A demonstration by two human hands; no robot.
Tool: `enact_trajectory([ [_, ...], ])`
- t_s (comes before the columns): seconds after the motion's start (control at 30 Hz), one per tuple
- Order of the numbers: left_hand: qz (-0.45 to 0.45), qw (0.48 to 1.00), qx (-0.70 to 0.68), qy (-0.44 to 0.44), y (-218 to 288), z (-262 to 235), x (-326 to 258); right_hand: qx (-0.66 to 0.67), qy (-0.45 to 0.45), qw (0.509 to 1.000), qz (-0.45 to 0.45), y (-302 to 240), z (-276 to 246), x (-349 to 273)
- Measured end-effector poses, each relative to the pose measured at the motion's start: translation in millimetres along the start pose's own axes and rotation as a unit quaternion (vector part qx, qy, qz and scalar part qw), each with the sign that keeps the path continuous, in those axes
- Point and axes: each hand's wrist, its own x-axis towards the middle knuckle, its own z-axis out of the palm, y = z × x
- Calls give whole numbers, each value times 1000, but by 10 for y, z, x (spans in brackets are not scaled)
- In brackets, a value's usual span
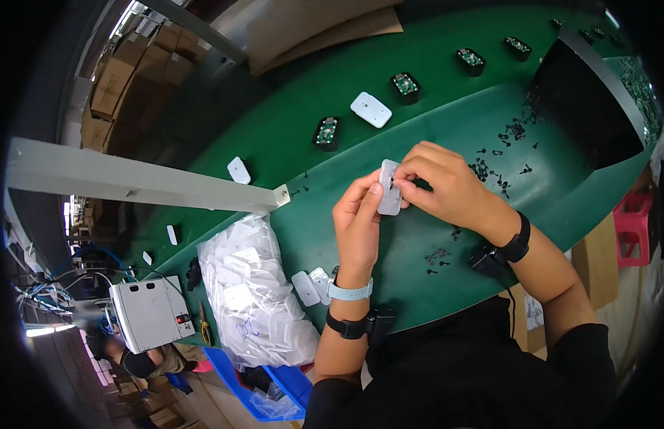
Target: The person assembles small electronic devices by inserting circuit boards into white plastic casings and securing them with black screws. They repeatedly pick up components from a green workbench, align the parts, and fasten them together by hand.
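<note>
A white plastic cover with rounded corners is held upright on its edge in my left hand, thumb on the near face. My right hand is closed in a pinch at the cover's face, where a small black piece shows at the fingertips; its exact shape is partly hidden. Small black parts with thin stems lie scattered just right of my right hand. Under my right wrist is a loose group of tiny dark pieces. Two more white covers rest beside my left wrist.
A clear bag full of white covers stands at the left, near pliers and a white machine. Along the far green belt sit black housings with circuit boards and white covers. A metal post crosses the left.
</note>
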Motion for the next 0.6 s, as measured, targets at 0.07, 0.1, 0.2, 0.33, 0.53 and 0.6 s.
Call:
enact_trajectory([
  [0.07, 4, 1000, 14, 19, -46, 5, 3, 15, 8, 999, 32, 4, 18, -28],
  [0.1, 5, 999, 21, 28, -67, 4, 0, 11, 4, 1000, 25, 3, 26, -31],
  [0.2, -23, 1000, 8, 1, -42, 3, 5, -10, 0, 1000, -2, 20, 0, -29],
  [0.33, -12, 999, 29, 8, -16, 17, -10, -34, 9, 999, -30, 46, 14, -44],
  [0.53, -16, 1000, 22, -3, -34, 20, -10, -37, 5, 999, -38, 56, 6, -54],
  [0.6, -13, 999, 40, 3, 2, 59, -30, -38, -2, 998, -45, 42, -18, -46],
])
